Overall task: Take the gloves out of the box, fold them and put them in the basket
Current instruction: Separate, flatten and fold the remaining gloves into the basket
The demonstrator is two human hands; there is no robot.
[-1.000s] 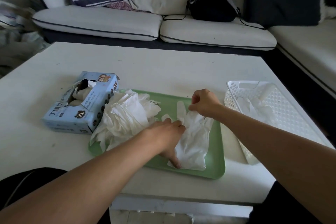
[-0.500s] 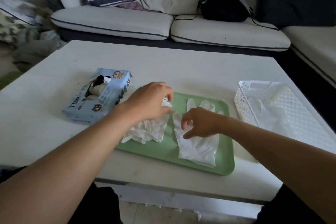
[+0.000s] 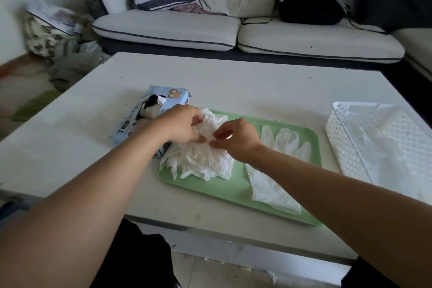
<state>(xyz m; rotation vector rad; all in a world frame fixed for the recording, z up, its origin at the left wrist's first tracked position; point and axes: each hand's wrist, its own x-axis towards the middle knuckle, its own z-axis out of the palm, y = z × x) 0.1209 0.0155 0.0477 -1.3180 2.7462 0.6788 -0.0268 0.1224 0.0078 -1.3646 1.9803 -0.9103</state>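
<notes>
both forearms reach forward over the near edge of the white table (image 3: 245, 82) and meet above the left end of the green tray (image 3: 233, 188). the left hand (image 3: 181, 124) comes in from the lower left, knuckles up, its fingers curled down into the top of the pile of gloves (image 3: 201, 156); it grips the crumpled white material near the pile's far side. the right hand (image 3: 236, 139) crosses in from the lower right, wrist bent leftward, thumb and forefinger brought together in a pinch on a bit of glove at the pile's middle, just beside the left hand's fingertips. the remaining fingers of the right hand are loosely curled.

the pile lies heaped on the tray's left part, spilling slightly over its left edge. a single flat glove (image 3: 280, 147) lies spread on the tray's right part, fingers pointing away from the person, partly hidden under the right forearm. the blue glove box (image 3: 168, 98) sits on the table touching the tray's left side, behind the left hand, with a white glove poking from its opening. the white perforated basket (image 3: 339, 138) stands to the right of the tray, apart from it, holding pale gloves inside.
</notes>
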